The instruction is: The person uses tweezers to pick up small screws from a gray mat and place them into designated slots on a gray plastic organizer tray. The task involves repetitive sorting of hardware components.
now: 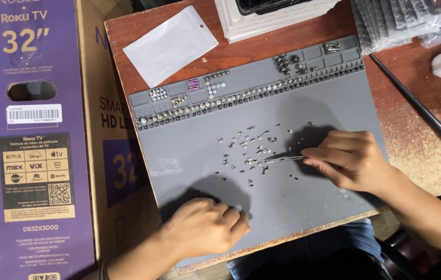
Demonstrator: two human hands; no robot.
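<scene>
Underneath, grey mat (282,207) (worn wooden table (417,140))

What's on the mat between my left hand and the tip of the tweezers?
In the head view, mostly bare grey mat separates the left hand from the tweezers, with a few small loose screws scattered just below the tweezer tip.

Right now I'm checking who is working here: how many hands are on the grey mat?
2: the left hand rests closed at the grey mat's near edge; the right hand holds tweezers among the loose screws.
</scene>
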